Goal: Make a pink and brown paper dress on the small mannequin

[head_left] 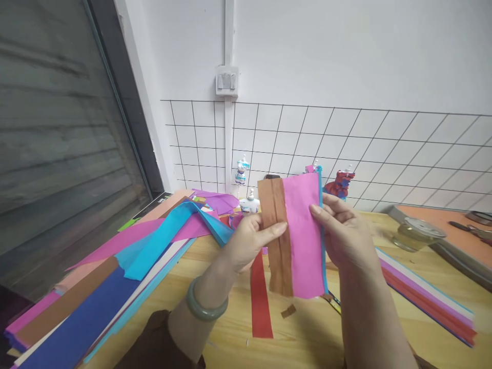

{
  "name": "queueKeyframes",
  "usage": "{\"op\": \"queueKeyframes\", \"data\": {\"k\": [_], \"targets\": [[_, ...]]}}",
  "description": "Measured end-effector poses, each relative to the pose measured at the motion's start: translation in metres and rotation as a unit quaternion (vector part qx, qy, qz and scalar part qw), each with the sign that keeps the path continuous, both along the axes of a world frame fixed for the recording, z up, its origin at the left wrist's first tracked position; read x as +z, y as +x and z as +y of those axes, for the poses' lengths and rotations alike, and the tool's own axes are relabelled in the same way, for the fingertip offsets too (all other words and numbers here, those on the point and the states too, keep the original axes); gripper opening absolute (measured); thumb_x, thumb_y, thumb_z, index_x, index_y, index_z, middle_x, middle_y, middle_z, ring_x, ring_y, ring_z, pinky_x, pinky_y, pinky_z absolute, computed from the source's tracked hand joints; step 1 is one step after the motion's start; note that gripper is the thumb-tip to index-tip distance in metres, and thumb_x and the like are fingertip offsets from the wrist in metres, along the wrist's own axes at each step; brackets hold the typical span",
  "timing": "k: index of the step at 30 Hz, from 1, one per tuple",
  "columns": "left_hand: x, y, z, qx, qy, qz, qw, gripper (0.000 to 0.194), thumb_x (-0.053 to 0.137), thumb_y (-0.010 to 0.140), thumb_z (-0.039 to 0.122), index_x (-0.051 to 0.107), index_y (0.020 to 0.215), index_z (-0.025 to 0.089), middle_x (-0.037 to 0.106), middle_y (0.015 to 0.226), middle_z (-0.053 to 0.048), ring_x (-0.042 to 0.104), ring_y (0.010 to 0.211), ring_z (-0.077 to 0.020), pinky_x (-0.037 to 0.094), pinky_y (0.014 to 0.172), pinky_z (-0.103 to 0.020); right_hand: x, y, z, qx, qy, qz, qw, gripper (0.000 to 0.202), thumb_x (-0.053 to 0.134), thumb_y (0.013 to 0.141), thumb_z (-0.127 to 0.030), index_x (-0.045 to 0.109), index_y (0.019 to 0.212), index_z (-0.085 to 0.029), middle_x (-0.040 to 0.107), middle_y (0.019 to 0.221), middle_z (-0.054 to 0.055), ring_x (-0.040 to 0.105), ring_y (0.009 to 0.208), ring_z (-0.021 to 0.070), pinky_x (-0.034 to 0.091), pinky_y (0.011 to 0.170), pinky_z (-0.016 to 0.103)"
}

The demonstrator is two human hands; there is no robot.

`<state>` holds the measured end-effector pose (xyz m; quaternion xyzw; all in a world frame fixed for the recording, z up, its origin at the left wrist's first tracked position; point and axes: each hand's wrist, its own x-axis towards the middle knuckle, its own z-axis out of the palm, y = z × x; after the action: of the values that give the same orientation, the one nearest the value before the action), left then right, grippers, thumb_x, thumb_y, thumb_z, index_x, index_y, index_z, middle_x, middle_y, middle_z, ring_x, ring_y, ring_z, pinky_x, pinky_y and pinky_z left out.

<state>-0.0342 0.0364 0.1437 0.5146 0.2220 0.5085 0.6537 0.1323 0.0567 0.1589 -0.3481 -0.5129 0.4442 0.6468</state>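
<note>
Both hands hold up a sheet of joined coloured strips (305,236), thin paper or cloth. It has a creased brown band on the left, a wide pink band in the middle and a narrow blue edge on the right. My left hand (255,241) pinches the brown band, thumb on the front face. My right hand (342,230) grips the blue edge, with its thumb on the pink and its fingers behind, partly hidden. Below the sheet, a red strip (262,302) lies on the wooden table (226,338), and a small brown scrap (288,311) lies beside it.
Long coloured strips (92,302) are piled at the left, with a folded blue strip (157,241) on top. More strips (430,302) lie at the right, near a clear round container (418,233) and an orange mat (453,225). Small dressed figures (340,184) stand by the wall grid.
</note>
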Motion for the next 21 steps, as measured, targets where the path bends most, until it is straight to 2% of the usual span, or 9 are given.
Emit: {"op": "queueKeyframes", "data": {"k": [2,4,7,11,13,16,18,21], "targets": [[0.001,-0.005,0.002,0.028,-0.014,0.036,0.999,0.028,0.064,0.073,0.031,0.063,0.095,0.014,0.067,0.089,-0.006,0.062,0.079,-0.0161,0.048,0.072,-0.029,0.000,0.002,0.002,-0.013,-0.002,-0.056,0.998,0.034,0.073,0.066,-0.034,0.062,0.097,-0.024,0.069,0.080,0.003,0.064,0.072,0.0190,0.053,0.062,0.030],[0.001,-0.013,0.004,0.023,-0.013,0.106,0.994,0.024,0.066,0.071,0.030,0.063,0.089,0.014,0.067,0.083,-0.004,0.062,0.075,-0.0154,0.047,0.068,-0.027,0.001,0.005,0.002,-0.048,0.016,-0.101,0.994,0.040,0.071,0.068,-0.036,0.060,0.105,-0.024,0.067,0.091,0.005,0.063,0.084,0.0202,0.052,0.069,0.031],[0.003,-0.025,0.003,-0.078,-0.010,0.220,0.972,0.022,0.065,0.070,0.032,0.065,0.083,0.014,0.066,0.078,-0.004,0.061,0.071,-0.0156,0.046,0.062,-0.025,0.002,0.009,-0.001,-0.056,0.041,-0.152,0.986,0.043,0.067,0.072,-0.039,0.056,0.112,-0.027,0.064,0.104,0.006,0.058,0.099,0.0206,0.049,0.080,0.032],[0.004,-0.031,0.001,-0.143,-0.011,0.261,0.954,0.019,0.062,0.073,0.032,0.064,0.081,0.015,0.063,0.074,-0.002,0.058,0.065,-0.0124,0.042,0.056,-0.022,0.002,0.013,-0.004,0.085,0.007,-0.239,0.967,0.043,0.069,0.069,-0.038,0.060,0.109,-0.024,0.066,0.098,0.006,0.060,0.093,0.0212,0.050,0.077,0.033],[0.004,-0.031,0.002,-0.166,-0.002,0.285,0.944,0.018,0.062,0.073,0.032,0.064,0.078,0.014,0.061,0.070,-0.001,0.056,0.061,-0.0113,0.039,0.052,-0.021,0.001,0.014,-0.004,0.158,-0.018,-0.271,0.949,0.033,0.068,0.071,-0.038,0.065,0.099,-0.021,0.068,0.089,0.005,0.062,0.082,0.0197,0.051,0.070,0.031],[0.002,-0.033,0.005,-0.169,0.008,0.309,0.936,0.019,0.061,0.073,0.032,0.065,0.081,0.014,0.063,0.072,-0.002,0.056,0.060,-0.0111,0.037,0.051,-0.021,0.000,0.015,-0.003,0.211,-0.040,-0.287,0.934,0.023,0.061,0.076,-0.039,0.068,0.082,-0.019,0.069,0.077,0.004,0.062,0.068,0.0167,0.049,0.059,0.027],[0.001,-0.036,0.007,-0.162,0.007,0.314,0.936,0.020,0.062,0.073,0.032,0.065,0.084,0.015,0.064,0.076,-0.002,0.057,0.062,-0.0116,0.039,0.052,-0.021,0.000,0.016,-0.002,0.197,-0.039,-0.283,0.938,0.023,0.060,0.077,-0.040,0.068,0.082,-0.019,0.069,0.079,0.004,0.062,0.070,0.0171,0.049,0.059,0.026],[0.004,-0.043,0.008,-0.146,0.008,0.302,0.942,0.023,0.064,0.072,0.032,0.065,0.088,0.016,0.066,0.081,-0.003,0.061,0.070,-0.0141,0.044,0.058,-0.022,0.000,0.016,0.000,0.120,-0.026,-0.245,0.962,0.030,0.065,0.073,-0.039,0.065,0.096,-0.020,0.068,0.081,0.003,0.062,0.073,0.0182,0.048,0.060,0.027]]}}
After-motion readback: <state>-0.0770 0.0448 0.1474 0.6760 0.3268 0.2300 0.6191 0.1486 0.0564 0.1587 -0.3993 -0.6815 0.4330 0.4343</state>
